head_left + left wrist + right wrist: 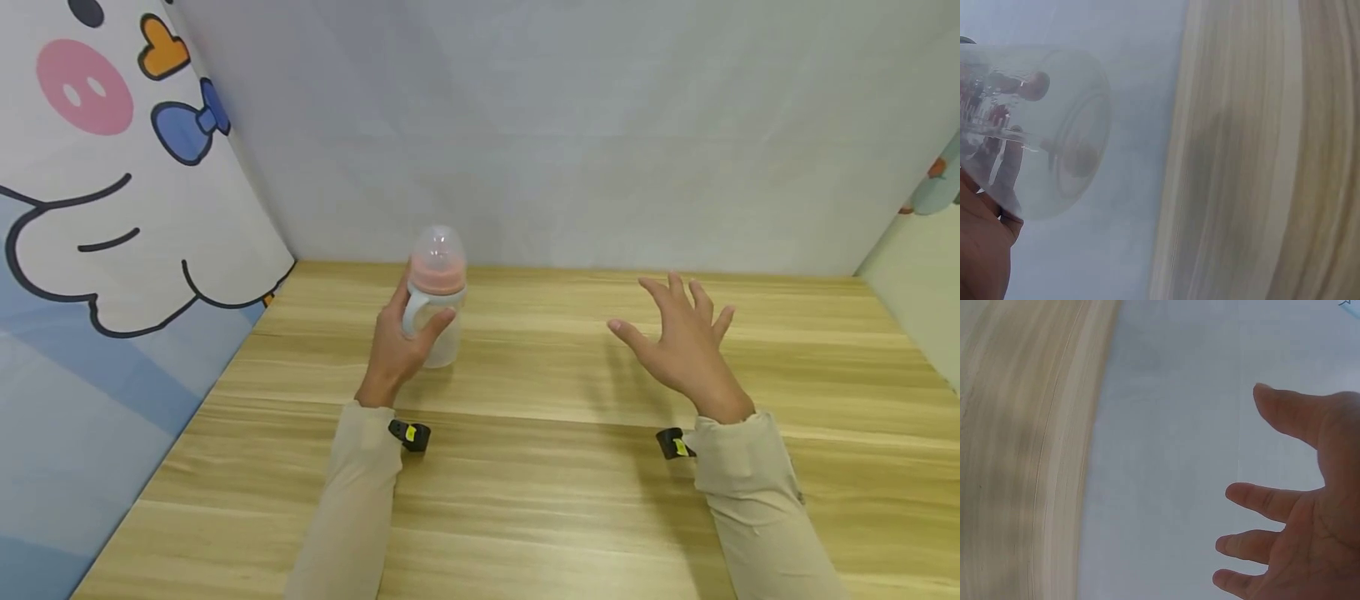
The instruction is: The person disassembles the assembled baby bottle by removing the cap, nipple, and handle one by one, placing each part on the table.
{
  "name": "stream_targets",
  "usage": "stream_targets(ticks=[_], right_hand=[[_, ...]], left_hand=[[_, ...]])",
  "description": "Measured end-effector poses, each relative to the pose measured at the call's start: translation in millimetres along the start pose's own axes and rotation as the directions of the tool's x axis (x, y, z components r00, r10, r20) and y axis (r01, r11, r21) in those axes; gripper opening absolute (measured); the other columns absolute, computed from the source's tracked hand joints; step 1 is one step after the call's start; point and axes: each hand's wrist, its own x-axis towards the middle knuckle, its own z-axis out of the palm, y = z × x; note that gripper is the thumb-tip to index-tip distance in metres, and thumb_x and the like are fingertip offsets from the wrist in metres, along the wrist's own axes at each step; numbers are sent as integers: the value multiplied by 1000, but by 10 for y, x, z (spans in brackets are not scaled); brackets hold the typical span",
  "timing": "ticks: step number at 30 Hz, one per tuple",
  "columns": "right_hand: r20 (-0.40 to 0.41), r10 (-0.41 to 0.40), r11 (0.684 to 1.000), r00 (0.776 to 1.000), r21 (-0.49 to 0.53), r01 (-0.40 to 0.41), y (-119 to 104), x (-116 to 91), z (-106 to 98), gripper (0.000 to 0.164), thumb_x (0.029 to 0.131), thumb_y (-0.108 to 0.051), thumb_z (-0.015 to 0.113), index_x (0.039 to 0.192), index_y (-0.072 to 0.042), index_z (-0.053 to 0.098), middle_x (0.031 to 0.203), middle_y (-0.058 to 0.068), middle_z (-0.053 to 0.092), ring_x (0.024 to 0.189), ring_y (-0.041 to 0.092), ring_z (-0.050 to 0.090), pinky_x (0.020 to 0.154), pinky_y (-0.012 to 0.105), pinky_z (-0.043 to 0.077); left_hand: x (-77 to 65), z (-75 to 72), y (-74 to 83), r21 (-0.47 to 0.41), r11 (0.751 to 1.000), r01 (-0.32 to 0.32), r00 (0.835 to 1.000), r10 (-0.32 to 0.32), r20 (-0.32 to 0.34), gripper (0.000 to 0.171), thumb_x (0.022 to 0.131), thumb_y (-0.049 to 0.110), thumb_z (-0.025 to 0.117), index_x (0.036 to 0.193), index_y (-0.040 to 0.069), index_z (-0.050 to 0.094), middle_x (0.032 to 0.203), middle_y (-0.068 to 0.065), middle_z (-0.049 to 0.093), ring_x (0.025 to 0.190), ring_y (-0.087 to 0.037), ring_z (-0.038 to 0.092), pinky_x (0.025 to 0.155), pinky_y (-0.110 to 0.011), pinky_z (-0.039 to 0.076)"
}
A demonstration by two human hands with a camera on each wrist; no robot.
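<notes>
A clear baby bottle (444,340) with a pink collar, a transparent dome cap and a pale side handle stands upright in my left hand (399,346). The thumb lies across its front while the other fingers go behind it, partly hidden. In the left wrist view the see-through base of the bottle (1079,131) shows above the wood, with fingers visible through its wall. Well to the right, my right hand (686,346) is spread over the table and holds nothing. Its separated fingers also appear in the right wrist view, palm (1310,544) bare.
The wood-grain table (525,492) runs back to a pale grey cloth wall (570,150). On the left hangs a cartoon-printed cloth (150,275); a pale green panel (930,283) borders the right. Each wrist wears a small black camera, such as the left camera (412,436).
</notes>
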Motion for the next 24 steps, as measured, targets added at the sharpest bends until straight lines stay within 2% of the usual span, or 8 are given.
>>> stream_targets(ticks=[11,17,24], right_hand=[[-45,-51,998,998,43,53,-53,161,-70,73,99,-51,57,155,-10,35,166,29,11,153,52,-1,110,77,-19],[-66,-77,994,995,75,82,11,153,-62,72,100,-51,56,155,-9,36,166,29,13,153,52,1,110,76,-19],[-95,-100,990,990,91,108,12,168,-51,69,100,-48,57,153,-7,39,164,31,17,152,53,5,110,78,-16]], left_hand=[[114,136,129,-25,996,-90,994,92,65,79,90,10,71,158,21,32,137,-16,59,111,-28,59,92,-49,50],[92,284,153,39,996,-85,991,80,111,77,89,15,75,156,18,36,134,-14,63,102,-25,61,85,-38,51],[104,378,157,27,996,-82,985,77,152,77,89,16,75,156,18,36,136,-12,62,104,-24,62,88,-39,51]])
